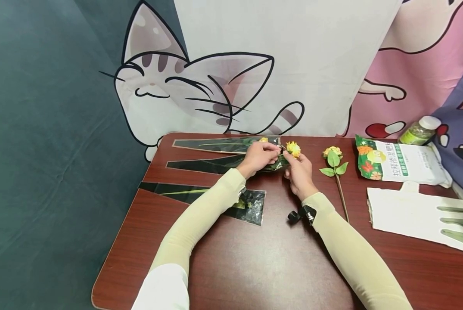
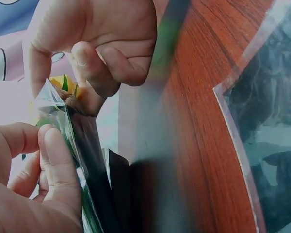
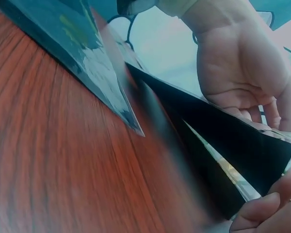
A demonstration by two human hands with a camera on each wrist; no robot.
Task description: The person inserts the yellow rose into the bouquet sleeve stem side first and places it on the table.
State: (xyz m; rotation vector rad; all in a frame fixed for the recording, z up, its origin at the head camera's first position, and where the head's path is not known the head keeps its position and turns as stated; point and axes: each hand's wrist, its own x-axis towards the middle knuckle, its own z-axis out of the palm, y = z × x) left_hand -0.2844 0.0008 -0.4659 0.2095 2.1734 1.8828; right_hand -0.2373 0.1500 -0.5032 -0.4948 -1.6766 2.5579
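A black-and-clear tapered flower sleeve [image 1: 200,165] lies across the far part of the table, with a yellow rose [image 1: 293,149] at its wide end. My left hand [image 1: 259,158] pinches the sleeve's edge between thumb and forefinger, close to a green leaf in the left wrist view. From the other side, my right hand [image 1: 300,174] grips the sleeve's mouth just below the bloom. The right wrist view shows the right thumb [image 3: 262,208] at the corner of the black sleeve [image 3: 223,136]. Most of the stem is hidden by the sleeve and hands.
Behind lies another sleeve [image 1: 212,144] with a yellow rose; a third sleeve [image 1: 177,192] with a stem lies nearer, under the left forearm. To the right are a loose yellow rose [image 1: 333,157], a fertilizer bag [image 1: 405,163], a lidded bottle [image 1: 419,131] and white gloves [image 1: 409,211].
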